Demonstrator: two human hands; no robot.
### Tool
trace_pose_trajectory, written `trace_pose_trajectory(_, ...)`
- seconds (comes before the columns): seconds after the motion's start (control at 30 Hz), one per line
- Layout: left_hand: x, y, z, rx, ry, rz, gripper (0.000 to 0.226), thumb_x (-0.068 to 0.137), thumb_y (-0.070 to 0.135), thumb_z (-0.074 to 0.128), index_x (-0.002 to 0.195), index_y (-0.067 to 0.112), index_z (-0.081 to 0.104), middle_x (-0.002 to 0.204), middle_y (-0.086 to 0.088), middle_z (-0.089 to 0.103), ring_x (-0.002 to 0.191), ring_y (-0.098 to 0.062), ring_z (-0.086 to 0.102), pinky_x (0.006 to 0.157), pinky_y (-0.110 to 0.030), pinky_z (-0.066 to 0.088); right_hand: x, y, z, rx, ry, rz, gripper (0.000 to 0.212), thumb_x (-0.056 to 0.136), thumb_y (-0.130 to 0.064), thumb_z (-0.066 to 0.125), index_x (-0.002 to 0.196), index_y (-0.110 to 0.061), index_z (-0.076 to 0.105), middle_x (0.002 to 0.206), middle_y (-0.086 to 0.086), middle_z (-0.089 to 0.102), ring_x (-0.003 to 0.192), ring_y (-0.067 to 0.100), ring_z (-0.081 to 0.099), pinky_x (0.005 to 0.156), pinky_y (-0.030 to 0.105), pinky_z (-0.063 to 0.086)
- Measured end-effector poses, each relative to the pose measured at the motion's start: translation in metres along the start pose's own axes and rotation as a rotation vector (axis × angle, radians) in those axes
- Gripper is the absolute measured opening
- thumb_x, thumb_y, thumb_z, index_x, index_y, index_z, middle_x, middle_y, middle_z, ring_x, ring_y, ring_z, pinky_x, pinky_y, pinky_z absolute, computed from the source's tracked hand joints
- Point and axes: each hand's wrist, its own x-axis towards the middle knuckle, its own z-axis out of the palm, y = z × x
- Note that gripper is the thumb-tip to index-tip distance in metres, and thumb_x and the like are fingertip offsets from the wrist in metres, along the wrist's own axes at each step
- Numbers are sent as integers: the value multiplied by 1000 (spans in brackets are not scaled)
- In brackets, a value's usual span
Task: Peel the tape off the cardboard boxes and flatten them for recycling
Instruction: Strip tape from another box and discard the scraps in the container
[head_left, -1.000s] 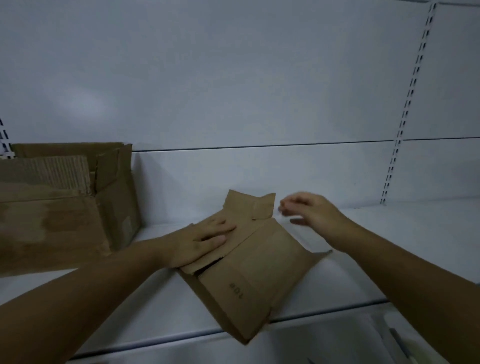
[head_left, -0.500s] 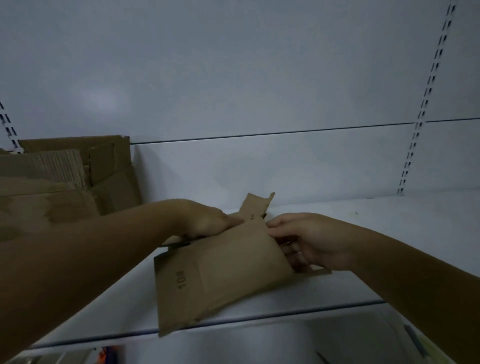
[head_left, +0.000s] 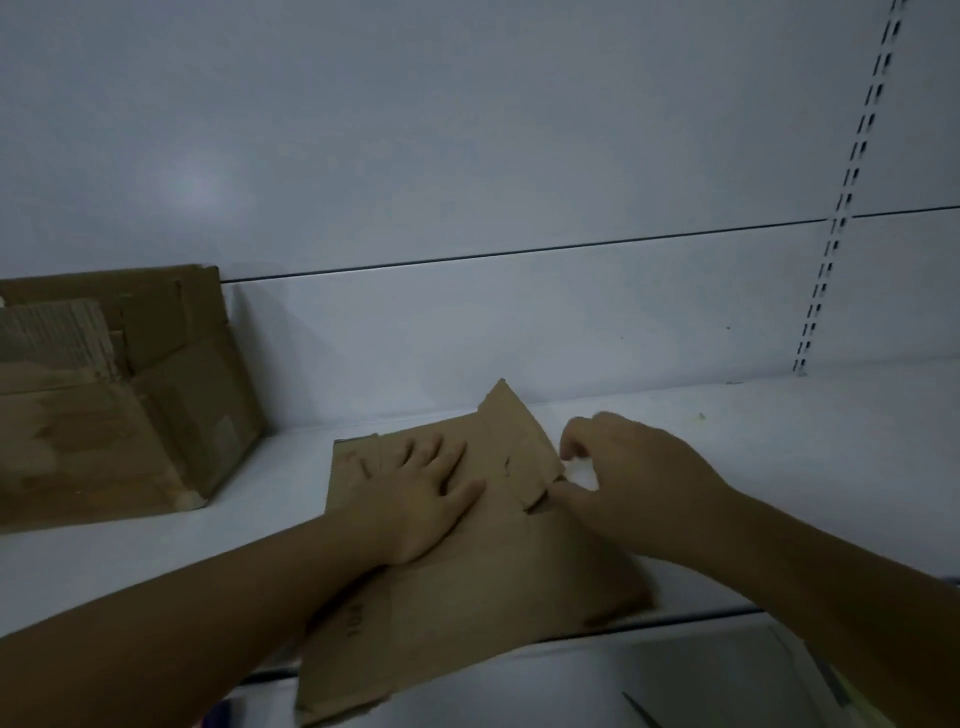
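Here the left hand (head_left: 421, 493) lies palm down on the flattened box (head_left: 509, 582). Its fingers (head_left: 434, 452) are straight and spread, and the thumb is angled out to the right. It presses on the upper left part of the cardboard and curls round nothing.

The right hand (head_left: 628, 467) sits just beside the box's right edge, apart from the left hand, with a strip of cardboard between them. Its fingers are curled inward and its thumb (head_left: 569, 493) reaches to the edge of a raised flap (head_left: 519, 431). A pale patch shows in the gap between thumb and fingers. Whether this hand pinches the flap, a bit of tape or nothing at all cannot be told, as the spot is dim and blurred.

The flattened box lies on a white shelf (head_left: 753, 441), roughly in the middle of the view. The flap rises to a point at the far side. The near left corner hangs out past the shelf's front edge. A dark printed mark shows beside the left forearm, too blurred to read.

Well apart on the left of the same shelf stands an open cardboard box (head_left: 197, 415), with a ridged corrugated sheet (head_left: 52, 332) standing inside it. Behind everything runs a pale back panel (head_left: 467, 156), crossed by a thin dark seam. A slotted upright (head_left: 844, 202) runs down its right side to the shelf.
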Motion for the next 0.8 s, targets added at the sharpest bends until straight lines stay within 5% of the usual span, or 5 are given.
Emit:
trace_pose_trajectory(0.17, 16, 21, -7, 54, -55, -111, 67, 93, 62, 10, 151, 29, 3, 160, -4, 3, 146, -31, 8, 113, -60, 7, -9, -27, 30, -125, 258, -255, 59, 75, -49, 37, 108, -10, 67, 113, 14, 65, 97, 30, 65, 78, 45, 56)
trace_pose_trajectory(0.23, 15, 20, -14, 102, -13, -53, 61, 96, 57, 15, 149, 29, 19, 157, -4, 18, 141, -31, 20, 112, -56, 17, -12, -20, 41, -113, -20, -181, 74, 85, -60, 25, 144, -17, 36, 152, 9, 30, 138, 25, 34, 111, 48, 29)
trace_pose_trajectory(0.33, 16, 0, -22, 89, 121, 38, 50, 97, 54, 23, 141, 32, 36, 144, -5, 38, 129, -27, 34, 104, -47, 31, -11, 3, 42, -126, -330, -166, 74, 91, -66, 20, 151, -30, -2, 159, -5, -11, 145, 12, -7, 116, 35, -6)
trace_pose_trajectory(0.57, 41, -23, -5, -27, 24, -51, 64, 96, 57, 15, 150, 23, 17, 152, -13, 28, 139, -32, 26, 111, -51, 23, 4, 28, 24, 8, -483, -119, 73, 87, -67, 37, 148, -44, 4, 157, -17, -11, 144, 5, -6, 116, 39, -8)
trace_pose_trajectory(0.8, 41, -16, -6, 158, 236, 1, 47, 100, 45, 21, 133, 20, 43, 126, -7, 53, 117, -25, 48, 89, -36, 41, -10, 14, 23, 114, -338, 178, 84, 82, -61, 57, 149, -37, 13, 160, 1, -1, 146, 20, -6, 116, 44, -7)
